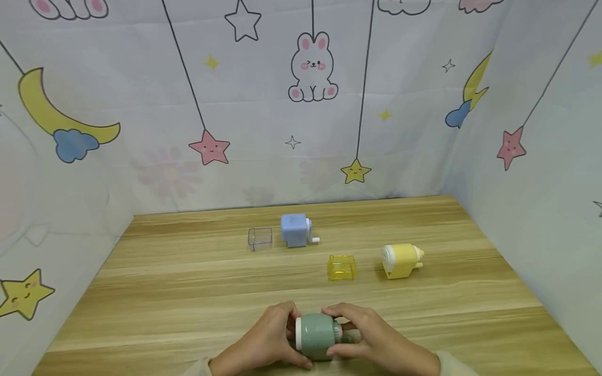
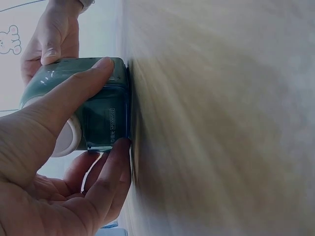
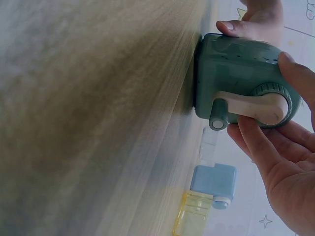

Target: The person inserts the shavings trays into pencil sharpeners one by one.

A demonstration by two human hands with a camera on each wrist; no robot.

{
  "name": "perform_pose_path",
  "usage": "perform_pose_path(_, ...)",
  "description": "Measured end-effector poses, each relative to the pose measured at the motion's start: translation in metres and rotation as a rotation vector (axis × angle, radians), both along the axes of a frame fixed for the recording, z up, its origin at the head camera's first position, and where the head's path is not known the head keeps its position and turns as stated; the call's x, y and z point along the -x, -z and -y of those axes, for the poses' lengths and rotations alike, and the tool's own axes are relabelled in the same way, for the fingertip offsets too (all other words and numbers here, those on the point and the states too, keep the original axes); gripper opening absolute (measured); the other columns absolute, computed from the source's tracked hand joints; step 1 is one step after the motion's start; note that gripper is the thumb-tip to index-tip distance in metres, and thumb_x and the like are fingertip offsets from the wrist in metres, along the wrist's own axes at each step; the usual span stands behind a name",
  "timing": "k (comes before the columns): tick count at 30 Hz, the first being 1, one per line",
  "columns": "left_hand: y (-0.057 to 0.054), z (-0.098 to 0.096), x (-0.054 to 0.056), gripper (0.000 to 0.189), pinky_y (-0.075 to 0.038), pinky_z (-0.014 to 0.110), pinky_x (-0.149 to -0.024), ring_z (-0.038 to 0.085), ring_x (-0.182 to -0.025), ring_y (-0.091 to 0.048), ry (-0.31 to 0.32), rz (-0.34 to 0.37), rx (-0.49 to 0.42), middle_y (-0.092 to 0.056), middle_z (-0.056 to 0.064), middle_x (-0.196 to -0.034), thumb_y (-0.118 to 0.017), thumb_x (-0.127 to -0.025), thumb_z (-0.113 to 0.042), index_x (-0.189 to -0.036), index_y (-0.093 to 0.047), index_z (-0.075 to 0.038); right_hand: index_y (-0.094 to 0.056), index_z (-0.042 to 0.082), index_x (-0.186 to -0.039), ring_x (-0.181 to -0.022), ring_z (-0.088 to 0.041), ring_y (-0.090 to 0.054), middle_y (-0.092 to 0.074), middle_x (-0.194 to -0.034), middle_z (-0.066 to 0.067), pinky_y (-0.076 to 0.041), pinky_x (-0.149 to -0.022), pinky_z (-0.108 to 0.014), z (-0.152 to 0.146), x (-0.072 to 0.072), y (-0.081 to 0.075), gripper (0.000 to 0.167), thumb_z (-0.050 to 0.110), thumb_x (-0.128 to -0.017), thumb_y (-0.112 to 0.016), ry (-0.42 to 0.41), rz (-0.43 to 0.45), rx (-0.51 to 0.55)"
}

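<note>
A green hand-crank pencil sharpener [image 1: 316, 335] stands on the table between both hands. My left hand [image 1: 268, 337] grips its pale-faced end, thumb on one side and fingers on the other. In the left wrist view, those fingertips lie along the edges of a dark see-through shavings drawer [image 2: 101, 120]. From the crank side, my right hand [image 1: 373, 337] holds the body between thumb and fingers. The right wrist view shows the pale crank arm [image 3: 246, 104] with its green knob [image 3: 218, 115], and the fingers close beneath it.
Farther back stand a blue crank sharpener [image 1: 294, 231] and, to the right, a yellow one [image 1: 401, 261]. A clear drawer [image 1: 260, 239] lies left of the blue sharpener; a yellow see-through drawer [image 1: 342, 268] lies left of the yellow one. Printed curtains [image 1: 263, 172] enclose the wooden table [image 1: 188, 292].
</note>
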State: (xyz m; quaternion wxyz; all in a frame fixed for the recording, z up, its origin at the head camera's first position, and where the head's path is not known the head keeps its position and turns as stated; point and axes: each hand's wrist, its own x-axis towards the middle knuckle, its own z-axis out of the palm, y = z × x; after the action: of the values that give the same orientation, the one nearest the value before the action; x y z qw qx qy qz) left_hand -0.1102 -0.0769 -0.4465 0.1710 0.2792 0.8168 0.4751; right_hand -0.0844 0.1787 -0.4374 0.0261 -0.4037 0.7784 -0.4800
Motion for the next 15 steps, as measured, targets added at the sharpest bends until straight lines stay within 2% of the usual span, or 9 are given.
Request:
perform_pose_path(11, -0.0006, -0.0034, -0.0006, 0.058, -0.054, 0.019, -0.064, 0.001, -0.073, -0.06, -0.002, -0.046, 0.032, -0.061, -0.005, -0.088, -0.1, -0.057, -0.021, -0.093, -0.055, -0.008, -0.052, 0.002, -0.134, -0.116, -0.019, -0.06, -0.059, -0.132, -0.02, -0.057, -0.085, -0.028, -0.0008, 0.0002, 0.0008, 0.056, 0.022, -0.088, -0.076, 0.002, -0.008, 0.003)
perform_pose_path(15, -0.0004, -0.0031, -0.0007, 0.058, -0.054, 0.019, -0.065, 0.001, -0.074, -0.061, 0.001, -0.038, 0.023, -0.06, -0.004, -0.089, -0.099, -0.058, -0.021, -0.093, -0.055, -0.008, -0.052, 0.001, -0.134, -0.116, -0.019, -0.06, -0.059, -0.132, -0.021, -0.057, -0.084, -0.028, -0.0004, 0.0004, 0.0012, 0.056, 0.022, -0.088, -0.076, -0.003, -0.017, 0.006)
